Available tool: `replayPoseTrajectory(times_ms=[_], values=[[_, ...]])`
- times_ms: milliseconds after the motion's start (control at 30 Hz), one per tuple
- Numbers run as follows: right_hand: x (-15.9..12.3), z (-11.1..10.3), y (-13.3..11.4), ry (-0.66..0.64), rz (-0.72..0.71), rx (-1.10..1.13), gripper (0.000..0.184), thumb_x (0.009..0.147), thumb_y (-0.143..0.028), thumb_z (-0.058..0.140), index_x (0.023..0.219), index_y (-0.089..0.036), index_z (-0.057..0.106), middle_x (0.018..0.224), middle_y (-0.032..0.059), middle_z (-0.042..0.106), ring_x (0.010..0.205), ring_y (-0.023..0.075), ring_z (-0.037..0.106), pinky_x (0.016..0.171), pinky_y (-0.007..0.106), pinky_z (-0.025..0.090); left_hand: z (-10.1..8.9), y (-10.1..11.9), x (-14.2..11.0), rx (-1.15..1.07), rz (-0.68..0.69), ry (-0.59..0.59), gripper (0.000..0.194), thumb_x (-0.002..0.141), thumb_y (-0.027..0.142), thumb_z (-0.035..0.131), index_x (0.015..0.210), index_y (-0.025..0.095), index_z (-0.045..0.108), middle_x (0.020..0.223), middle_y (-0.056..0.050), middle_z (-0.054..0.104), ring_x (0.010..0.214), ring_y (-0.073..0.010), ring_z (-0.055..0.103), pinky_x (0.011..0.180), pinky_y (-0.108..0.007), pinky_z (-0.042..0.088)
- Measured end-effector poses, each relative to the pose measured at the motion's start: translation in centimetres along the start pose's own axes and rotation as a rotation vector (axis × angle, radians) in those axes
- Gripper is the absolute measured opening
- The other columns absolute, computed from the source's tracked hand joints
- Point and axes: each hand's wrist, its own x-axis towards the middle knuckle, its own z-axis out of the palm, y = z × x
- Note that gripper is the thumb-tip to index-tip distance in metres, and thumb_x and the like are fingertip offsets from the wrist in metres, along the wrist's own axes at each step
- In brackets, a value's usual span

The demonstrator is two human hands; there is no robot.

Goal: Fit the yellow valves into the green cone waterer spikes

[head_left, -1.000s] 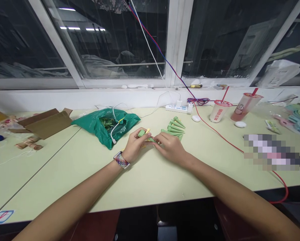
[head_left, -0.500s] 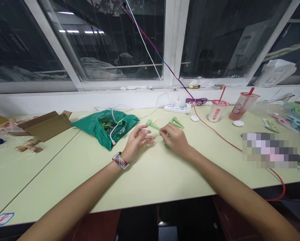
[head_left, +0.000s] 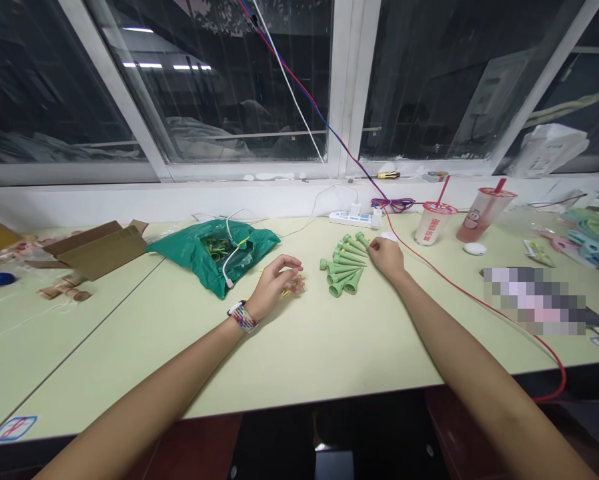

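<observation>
Two bare hands on the pale green table [head_left: 299, 353]: left hand [head_left: 277, 288], braided watch strap [head_left: 243, 317] at the wrist, grip loosely apart, fingers [head_left: 289, 265] curled just over small yellow pieces [head_left: 293, 290]; right hand [head_left: 387, 259], grip drawn together at the tip of one green spike [head_left: 362, 238], clamping impossible to tell. Fan of further green spikes [head_left: 342, 270] between both hands, lying on the table, nearer the right hand. Farther off: green plastic bag [head_left: 207, 257] of green pieces, white power strip [head_left: 354, 219], two cups with red straws [head_left: 433, 223]
</observation>
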Motion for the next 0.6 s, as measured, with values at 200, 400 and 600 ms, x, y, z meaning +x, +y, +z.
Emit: replayPoseTrajectory(times_ms=[200,400,600], values=[[0.4,0.2,0.0,-0.066,-0.074,0.032,0.012,0.086,-0.021,0.067,0.09,-0.02,0.078,0.092,0.0067,0.079,0.086,0.021,0.068,0.072,0.029,0.044,-0.1,0.0,0.1,0.058,0.022,0.022,0.033,0.085,0.043,0.072,0.102,0.017,0.063,0.103,-0.007,0.066,0.072,-0.0151,0.07,0.057,-0.024,0.057],[0.1,0.3,-0.2,-0.082,-0.109,0.045,0.013,0.086,-0.024,0.068,0.092,-0.02,0.078,0.095,0.0074,0.078,0.087,0.0204,0.067,0.071,0.029,0.044,-0.4,0.1,0.1,0.246,0.148,0.039,0.024,0.09,0.039,0.065,0.101,0.017,0.065,0.098,-0.006,0.066,0.076,-0.0171,0.069,0.06,-0.026,0.055],[1.4,1.1,-0.5,-0.055,-0.073,0.057,0.012,0.087,-0.023,0.066,0.091,-0.018,0.076,0.093,0.0076,0.077,0.085,0.0192,0.067,0.072,0.028,0.044,2.3,0.7,0.7,0.769,0.405,-0.13,0.038,0.092,0.033,0.063,0.129,0.023,0.065,0.132,-0.012,0.063,0.127,-0.0303,0.059,0.112,-0.049,0.048]])
